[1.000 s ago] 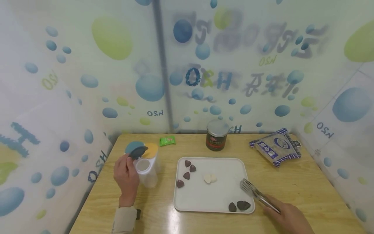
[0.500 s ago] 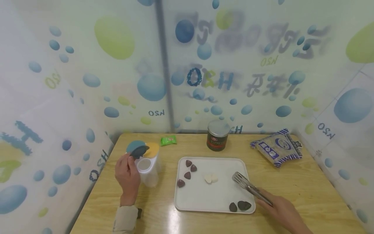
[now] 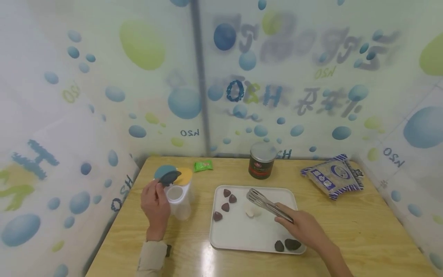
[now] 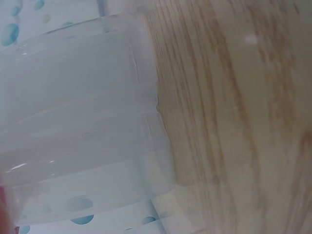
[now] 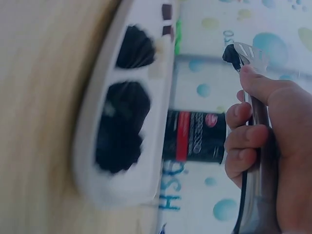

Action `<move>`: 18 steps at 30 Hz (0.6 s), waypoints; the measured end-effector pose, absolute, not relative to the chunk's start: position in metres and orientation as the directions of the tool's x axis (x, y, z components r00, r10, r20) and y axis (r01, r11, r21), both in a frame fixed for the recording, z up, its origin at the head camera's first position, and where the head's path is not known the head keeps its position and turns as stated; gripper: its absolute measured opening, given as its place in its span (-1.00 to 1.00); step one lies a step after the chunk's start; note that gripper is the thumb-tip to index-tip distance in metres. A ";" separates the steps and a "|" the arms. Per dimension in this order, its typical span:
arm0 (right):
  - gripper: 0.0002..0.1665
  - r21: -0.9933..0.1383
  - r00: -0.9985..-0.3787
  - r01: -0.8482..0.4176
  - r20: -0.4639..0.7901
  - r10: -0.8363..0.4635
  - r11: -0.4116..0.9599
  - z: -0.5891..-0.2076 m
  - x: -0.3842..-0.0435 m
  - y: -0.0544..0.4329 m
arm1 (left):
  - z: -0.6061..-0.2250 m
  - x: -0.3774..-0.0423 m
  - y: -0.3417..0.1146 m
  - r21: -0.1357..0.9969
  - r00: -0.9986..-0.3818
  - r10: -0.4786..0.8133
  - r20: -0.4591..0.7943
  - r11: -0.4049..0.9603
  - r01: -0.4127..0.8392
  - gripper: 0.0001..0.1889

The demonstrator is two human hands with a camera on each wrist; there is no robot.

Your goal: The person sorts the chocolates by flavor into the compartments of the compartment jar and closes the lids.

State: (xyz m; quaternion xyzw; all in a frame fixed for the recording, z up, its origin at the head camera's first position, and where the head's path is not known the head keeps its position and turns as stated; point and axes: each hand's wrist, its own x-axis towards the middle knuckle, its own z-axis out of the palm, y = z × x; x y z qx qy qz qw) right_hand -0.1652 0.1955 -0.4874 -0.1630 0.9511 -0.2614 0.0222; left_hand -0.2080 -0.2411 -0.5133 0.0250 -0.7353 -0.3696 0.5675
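Note:
My left hand [image 3: 156, 204] pinches a raised dark lid [image 3: 169, 177] over one uncovered opening of a translucent, sectioned storage container [image 3: 181, 209]. Teal [image 3: 164, 170] and yellow [image 3: 184, 175] lids top its other sections. My right hand [image 3: 304, 227] grips metal tongs [image 3: 268, 204] above a white tray [image 3: 238, 240]. A dark lump [image 5: 231, 56] sits between the tong tips in the right wrist view; the head view hides it. On the tray lie several brown triangular pieces [image 3: 225, 207] at left, pale pieces [image 3: 250, 212] mid-tray, and black lumps [image 3: 292, 244] at the near right corner.
An espresso tin [image 3: 261, 165] stands behind the tray. A green packet [image 3: 203, 166] lies at the table's back edge, and a blue-and-clear food bag [image 3: 333, 177] at the back right. Printed curtain walls surround the wooden table [image 3: 356, 234] at the back and sides.
My right hand has carried the tongs leftward and up across the tray, from its right edge to above the middle. My left hand keeps holding the lid up. The head view has shifted slightly.

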 end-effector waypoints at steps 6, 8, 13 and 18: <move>-0.36 -0.538 -0.903 -0.392 0.073 -0.423 0.746 -0.471 -0.181 0.147 | -0.513 -0.208 -0.240 0.577 -0.343 -0.471 0.813 0.734 0.359 -0.85; -0.38 -0.527 -0.876 -0.451 0.108 -0.470 0.720 -0.466 -0.186 0.130 | -0.512 -0.208 -0.240 0.574 -0.343 -0.468 0.814 0.738 0.354 -0.85; -0.45 -0.496 -0.783 -0.604 0.223 -0.581 0.623 -0.455 -0.198 0.091 | -0.512 -0.209 -0.239 0.569 -0.352 -0.458 0.816 0.743 0.352 -0.84; -0.45 -0.486 -0.716 -0.677 0.258 -0.649 0.553 -0.448 -0.205 0.058 | -0.514 -0.210 -0.240 0.558 -0.341 -0.453 0.824 0.755 0.345 -0.85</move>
